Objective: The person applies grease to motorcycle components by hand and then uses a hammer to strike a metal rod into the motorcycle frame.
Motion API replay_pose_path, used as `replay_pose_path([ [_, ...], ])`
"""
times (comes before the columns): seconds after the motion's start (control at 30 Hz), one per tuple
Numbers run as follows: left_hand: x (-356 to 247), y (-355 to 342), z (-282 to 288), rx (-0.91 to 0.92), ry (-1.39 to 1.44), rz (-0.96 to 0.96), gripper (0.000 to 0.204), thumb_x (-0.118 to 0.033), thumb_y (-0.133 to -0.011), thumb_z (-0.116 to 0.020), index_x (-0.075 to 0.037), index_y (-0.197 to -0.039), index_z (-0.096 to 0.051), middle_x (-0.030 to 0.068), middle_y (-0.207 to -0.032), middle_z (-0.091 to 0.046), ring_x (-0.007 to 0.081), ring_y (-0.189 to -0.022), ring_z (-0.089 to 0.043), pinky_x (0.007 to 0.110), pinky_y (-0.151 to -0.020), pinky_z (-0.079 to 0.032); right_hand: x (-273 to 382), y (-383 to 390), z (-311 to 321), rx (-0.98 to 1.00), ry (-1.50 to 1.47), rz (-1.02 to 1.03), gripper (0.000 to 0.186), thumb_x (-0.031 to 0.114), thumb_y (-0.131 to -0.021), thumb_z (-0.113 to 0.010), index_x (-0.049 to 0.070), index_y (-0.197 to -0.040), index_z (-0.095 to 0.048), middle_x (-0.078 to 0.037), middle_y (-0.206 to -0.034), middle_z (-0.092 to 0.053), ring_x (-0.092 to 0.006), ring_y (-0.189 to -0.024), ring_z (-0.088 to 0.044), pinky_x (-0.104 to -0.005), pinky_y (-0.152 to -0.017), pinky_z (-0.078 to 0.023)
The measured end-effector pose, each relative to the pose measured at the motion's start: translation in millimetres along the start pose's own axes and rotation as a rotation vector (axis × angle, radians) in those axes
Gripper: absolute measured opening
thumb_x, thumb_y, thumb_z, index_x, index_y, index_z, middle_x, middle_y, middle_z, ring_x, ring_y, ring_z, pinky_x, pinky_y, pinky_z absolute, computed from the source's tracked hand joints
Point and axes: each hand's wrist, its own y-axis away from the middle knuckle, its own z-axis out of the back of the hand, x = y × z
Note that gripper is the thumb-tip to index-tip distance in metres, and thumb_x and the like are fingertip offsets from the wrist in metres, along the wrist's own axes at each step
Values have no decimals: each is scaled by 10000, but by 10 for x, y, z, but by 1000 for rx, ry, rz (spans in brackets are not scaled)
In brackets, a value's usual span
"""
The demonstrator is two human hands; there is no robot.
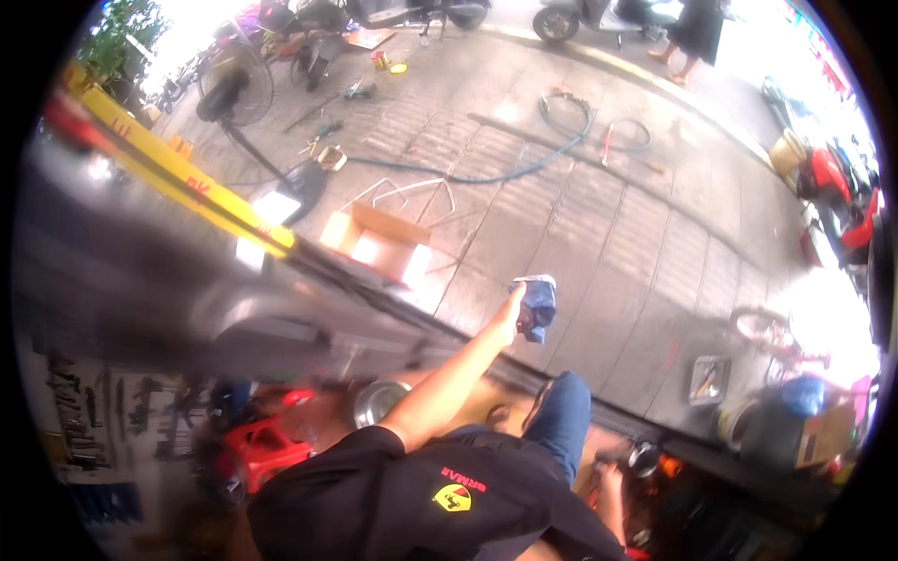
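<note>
Closest, at the bottom of the frame, is a black short-sleeved shirt (374, 496) with a yellow shield emblem on the chest. From it a bare left arm runs up to the centre, where the left grip (508, 323) is closed around a crumpled blue cloth-like piece (537, 309) with a pale upper edge. The blue piece lies directly in that grip, showing mostly to the right of the fingers, with its lower end hanging down.

At the lower right, the right grip (610, 477) sits just beside a dark, unclear object; whether it holds that object or merely touches it, I cannot tell. It is well apart from the blue piece.

Between the two, a knee in blue denim (564, 411) juts up. A round silver metal pan (378, 403) and a red plastic stool (268, 451) stand at the lower left.

Beyond the dark sill, an open brown cardboard box (338, 231) sits left of centre on the grey paved floor (599, 280), and a grey rectangular tray (696, 383) lies at right. Farther off, a dark blue-green hose (472, 179) curves across the upper middle, and a black-based fan (223, 97) stands upper left. Farthest, at the upper right, a person in dark clothing (701, 35) stands near a parked scooter (591, 13).
</note>
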Motion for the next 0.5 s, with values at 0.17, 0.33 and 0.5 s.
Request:
replay_pose_path([
  [0.17,-1199,-1538,-230,261,357,-143,400,-318,-929,-429,-54,-1214,-528,86,-1095,-645,233,-1001,-611,473,-894,-474,194,-1503,-27,202,564,-208,263,249,-788,-650,16,-903,-616,-34,-644,-543,-141,-537,-519,-305,-474,-406],
  [0.33,-2100,-1902,-84,-270,-43,-284,249,-222,-846,-642,-50,-1025,-637,38,-906,-663,134,-776,-624,309,-725,-503,2202,-2190,-328,318,1000,-80,275,253,-798,-646,30,-957,-617,-40,-680,-565,-148,-612,-548,-317,-551,-434],
  [0.5,-2629,-1675,984,-764,-233,-531,278,-227,-813,-682,1,-972,-674,44,-864,-672,125,-774,-619,300,-703,-486,4201,-2704,-783,377,1263,53,295,257,-808,-642,44,-1010,-617,-45,-716,-587,-156,-688,-577,-329,-627,-461],
])
